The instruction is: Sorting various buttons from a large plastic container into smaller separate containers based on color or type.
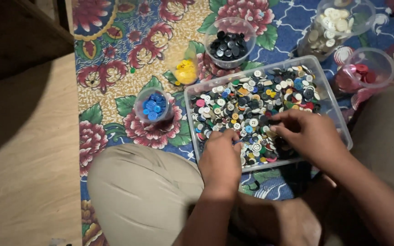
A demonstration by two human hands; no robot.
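Both hands work inside the clear plastic tray of mixed buttons on the floral mat. The left hand curls knuckles-up at the near edge, hiding its fingertips; its grip cannot be told. The right hand presses its fingertips together on the buttons; any pinched item is hidden. The cup of white buttons is cut off above.
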